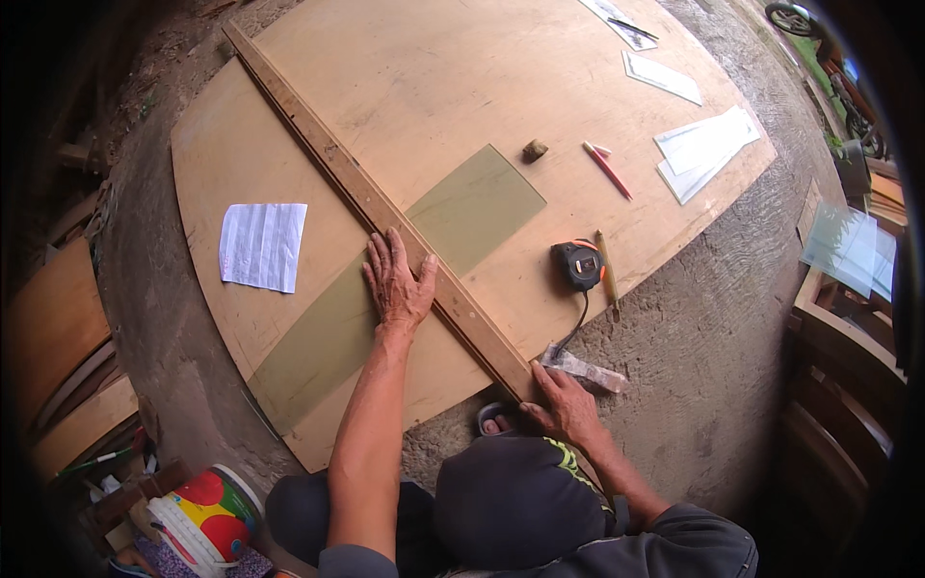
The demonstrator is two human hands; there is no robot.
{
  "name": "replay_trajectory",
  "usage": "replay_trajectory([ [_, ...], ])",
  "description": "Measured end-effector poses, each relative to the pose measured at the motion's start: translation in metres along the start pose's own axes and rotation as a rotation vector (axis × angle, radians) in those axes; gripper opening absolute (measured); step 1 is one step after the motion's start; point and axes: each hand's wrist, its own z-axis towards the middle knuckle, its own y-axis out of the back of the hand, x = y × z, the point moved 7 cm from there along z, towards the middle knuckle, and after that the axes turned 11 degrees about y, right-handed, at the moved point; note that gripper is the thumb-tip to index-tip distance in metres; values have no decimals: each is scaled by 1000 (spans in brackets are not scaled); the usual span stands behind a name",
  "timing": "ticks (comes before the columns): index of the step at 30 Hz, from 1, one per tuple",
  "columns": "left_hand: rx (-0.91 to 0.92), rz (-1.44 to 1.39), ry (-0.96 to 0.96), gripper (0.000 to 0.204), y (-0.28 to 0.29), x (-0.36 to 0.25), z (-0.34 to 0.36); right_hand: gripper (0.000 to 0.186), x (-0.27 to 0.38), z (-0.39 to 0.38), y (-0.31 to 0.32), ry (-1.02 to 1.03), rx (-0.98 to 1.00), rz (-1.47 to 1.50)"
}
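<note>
On the plywood sheet (318,125), left hand (395,284) presses flat beside the wooden straightedge (385,217); right hand (564,405) grips its end.

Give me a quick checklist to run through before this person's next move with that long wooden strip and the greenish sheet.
1. Left hand pressing flat on the wooden straightedge: ok.
2. Straightedge lies across the greenish glass sheet: ok.
3. Right hand at the straightedge's near end: ok.
4. Sheet fully supported by the plywood board: ok.
5. Cutting tool in the right hand: cannot tell.
6. Tape measure off the sheet: ok.
</note>
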Motion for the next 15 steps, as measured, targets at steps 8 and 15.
replay_trajectory([
  [8,189,118,-78,102,23,-14,4,28,-17,19,76,-88,-94,237],
  [15,324,239,10,117,36,-23,4,39,-106,54,128,-227,-456,-317],
])
